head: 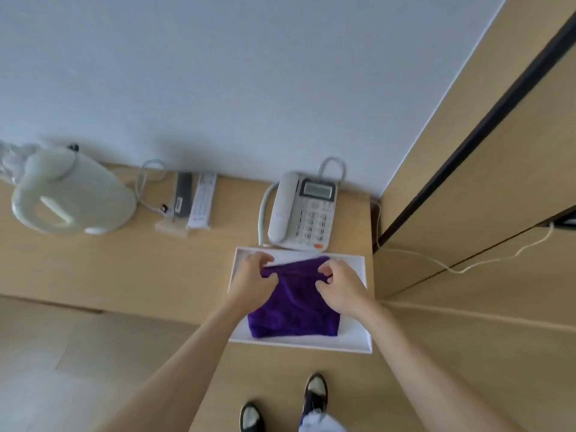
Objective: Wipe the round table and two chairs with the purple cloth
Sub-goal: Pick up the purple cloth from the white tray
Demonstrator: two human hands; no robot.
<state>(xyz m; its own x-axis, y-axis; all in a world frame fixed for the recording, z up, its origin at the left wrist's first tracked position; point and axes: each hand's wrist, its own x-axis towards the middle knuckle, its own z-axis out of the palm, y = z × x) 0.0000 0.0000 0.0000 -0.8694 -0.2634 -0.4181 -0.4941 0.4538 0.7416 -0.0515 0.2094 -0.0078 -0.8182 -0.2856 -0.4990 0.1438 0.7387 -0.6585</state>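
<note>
Right now the purple cloth [294, 302] lies folded in a white tray [358, 335] on the wooden counter [124, 269], long axis running near to far, its far edge bunched and lifted. Left hand [251, 280] and right hand [341, 288] each pinch that far edge, fingers closed on the fabric, one at each corner. Tray holds only the cloth. Just beyond the tray sits a phone [300, 210]; a kettle [70, 191] stands far left.
</note>
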